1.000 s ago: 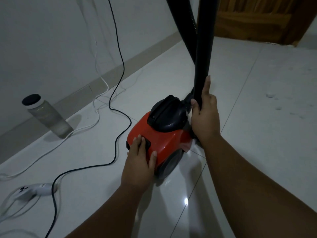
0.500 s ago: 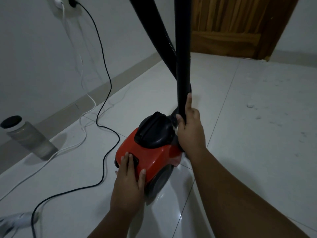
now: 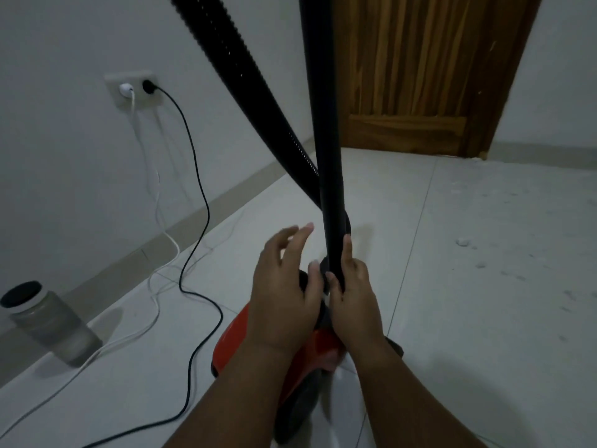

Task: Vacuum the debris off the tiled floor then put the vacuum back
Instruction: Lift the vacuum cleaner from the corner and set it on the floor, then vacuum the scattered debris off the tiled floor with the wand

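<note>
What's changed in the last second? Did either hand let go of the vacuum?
The left hand let go of the red vacuum body and rose toward the black tube, fingers spread and blurred. The right hand still grips the tube low down. Vacuum body, plugged-in black cord and debris on the tiles look unchanged.

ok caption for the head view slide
Right hand grips the tube above the vacuum, left hand open beside it, debris on the tiles.

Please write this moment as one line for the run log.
right hand: grips wand | left hand: spread, above red vacuum | black cord: plugged in | debris: on floor
</note>
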